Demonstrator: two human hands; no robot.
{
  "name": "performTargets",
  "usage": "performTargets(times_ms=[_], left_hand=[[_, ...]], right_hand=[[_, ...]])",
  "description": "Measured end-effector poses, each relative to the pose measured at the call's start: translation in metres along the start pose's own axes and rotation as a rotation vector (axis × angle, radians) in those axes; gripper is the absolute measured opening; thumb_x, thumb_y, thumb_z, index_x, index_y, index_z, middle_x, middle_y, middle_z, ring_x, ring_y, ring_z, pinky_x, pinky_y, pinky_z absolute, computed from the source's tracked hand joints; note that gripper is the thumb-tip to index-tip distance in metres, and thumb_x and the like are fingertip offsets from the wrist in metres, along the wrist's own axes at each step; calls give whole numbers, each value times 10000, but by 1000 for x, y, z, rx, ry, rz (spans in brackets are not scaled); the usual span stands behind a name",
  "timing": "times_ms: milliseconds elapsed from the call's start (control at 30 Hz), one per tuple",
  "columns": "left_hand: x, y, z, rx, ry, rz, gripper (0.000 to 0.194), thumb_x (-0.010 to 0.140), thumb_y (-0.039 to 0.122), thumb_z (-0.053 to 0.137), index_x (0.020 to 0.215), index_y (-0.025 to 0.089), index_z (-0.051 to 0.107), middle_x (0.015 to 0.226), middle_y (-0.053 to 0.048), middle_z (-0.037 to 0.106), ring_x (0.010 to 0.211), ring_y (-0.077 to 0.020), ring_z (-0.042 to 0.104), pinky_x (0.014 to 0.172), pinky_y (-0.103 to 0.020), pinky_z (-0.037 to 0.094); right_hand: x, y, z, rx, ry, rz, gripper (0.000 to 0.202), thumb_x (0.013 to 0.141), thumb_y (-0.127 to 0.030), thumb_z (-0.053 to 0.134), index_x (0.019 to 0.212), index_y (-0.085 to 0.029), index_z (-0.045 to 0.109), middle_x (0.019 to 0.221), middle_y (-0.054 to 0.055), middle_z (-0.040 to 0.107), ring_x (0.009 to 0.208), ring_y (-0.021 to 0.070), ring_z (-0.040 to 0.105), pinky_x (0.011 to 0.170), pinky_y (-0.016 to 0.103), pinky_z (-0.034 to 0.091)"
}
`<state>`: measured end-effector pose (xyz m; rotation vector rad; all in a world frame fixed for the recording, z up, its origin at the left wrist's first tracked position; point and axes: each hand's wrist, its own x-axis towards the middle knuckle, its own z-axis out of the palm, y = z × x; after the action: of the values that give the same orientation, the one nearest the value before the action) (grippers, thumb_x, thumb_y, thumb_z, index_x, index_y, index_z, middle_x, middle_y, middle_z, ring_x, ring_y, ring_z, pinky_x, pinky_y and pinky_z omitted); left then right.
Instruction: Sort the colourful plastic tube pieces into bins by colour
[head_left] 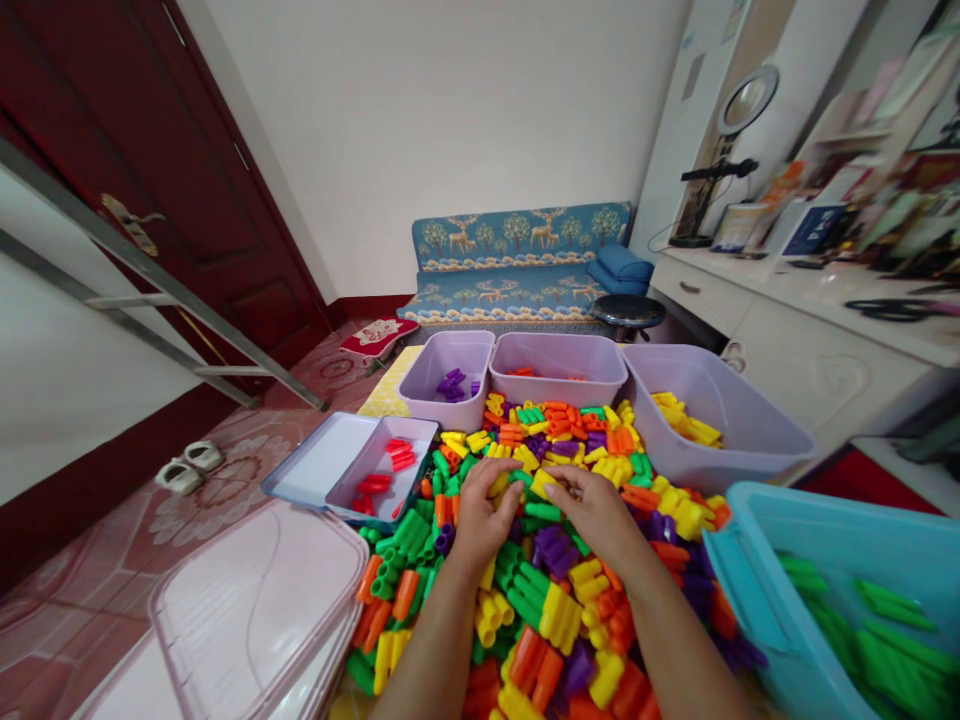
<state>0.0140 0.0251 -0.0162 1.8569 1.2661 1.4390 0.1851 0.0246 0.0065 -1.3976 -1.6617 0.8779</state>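
Note:
A heap of plastic tube-shaped building pieces in yellow, green, orange and purple spreads beneath both hands. My left hand (481,508) rests over the middle of the heap, thumb and fingers apart. A yellow piece shows in the gap between them, and I see no firm grip on it. Close by on the right, my right hand (596,508) pinches a yellow tube piece (541,485) at its fingertips. Purple pieces (555,550) and a joined yellow block (560,620) lie below, between my forearms.
Lilac bins hold purple (452,385), orange (520,371) and yellow pieces (686,420) behind the heap. A small tray (349,492) with red pieces and pale lids (262,590) sit left. A turquoise bin (757,590) with green pieces stands right. A ladder (172,290) leans at left.

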Motion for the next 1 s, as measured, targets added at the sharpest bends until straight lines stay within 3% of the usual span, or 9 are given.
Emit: performTargets(times_ms=[133,333,400,500,567,667,767,867,1000], left_hand=[[0,-3,1,-11,25,-41,191,857,304,564,994,204,652,985,-64,668,961,-209,613,904,-371,467],[4,-3,-1,-38,51,8,184,850,226,548,991,194,662,991,-66,637,988,-202,594,903,-351,461],[5,-1,-1,-49,43,51,212,834,175,536,994,197,673,1031,-72,616,1024,-203,579,921,-351,457],[5,1,-1,-53,44,69,257,812,125,512,994,198,678,1073,-77,606,1059,-206,567,954,-368,445],[5,2,-1,-47,49,66,263,803,114,504,977,197,684,1062,-76,615,1048,-205,574,954,-372,448],[4,3,-1,-42,66,62,251,801,114,501,940,196,693,1039,-70,630,1024,-203,585,938,-371,457],[4,3,-1,-40,75,52,244,806,123,495,924,195,696,1010,-67,641,1002,-202,594,916,-368,469],[4,2,-1,-42,74,43,240,807,131,490,915,193,695,984,-63,648,977,-197,604,899,-362,478],[4,2,0,-36,64,38,233,816,137,495,926,197,692,980,-59,653,973,-195,607,893,-351,478]], right_hand=[[-1,0,-11,31,-9,32,292,768,-350,568,940,-153,698,773,52,707,699,206,652,665,325,513],[-2,-1,-37,195,178,85,325,727,-401,647,934,-156,695,830,67,711,755,216,663,693,334,528],[-3,-6,-42,322,368,86,387,716,-415,676,1004,-156,678,855,68,709,726,199,661,692,341,539],[-3,-15,-46,649,730,-63,445,756,-382,667,1152,-188,606,1059,77,677,898,186,662,836,364,524],[-2,-18,-47,826,808,-149,432,773,-348,656,1174,-202,584,1165,83,637,1027,184,630,918,372,489],[-1,-15,-48,776,675,-39,405,766,-375,652,1128,-199,607,1124,96,657,976,198,648,838,361,518],[-4,-8,-47,438,311,119,399,733,-411,656,1054,-175,648,992,99,697,862,215,666,706,324,527],[-10,-5,-42,41,-24,133,410,655,-349,705,1029,-184,672,916,72,709,723,198,656,627,300,505],[-13,-6,-28,-297,-149,68,425,630,-253,701,1053,-219,685,858,50,709,691,198,636,632,307,486]])
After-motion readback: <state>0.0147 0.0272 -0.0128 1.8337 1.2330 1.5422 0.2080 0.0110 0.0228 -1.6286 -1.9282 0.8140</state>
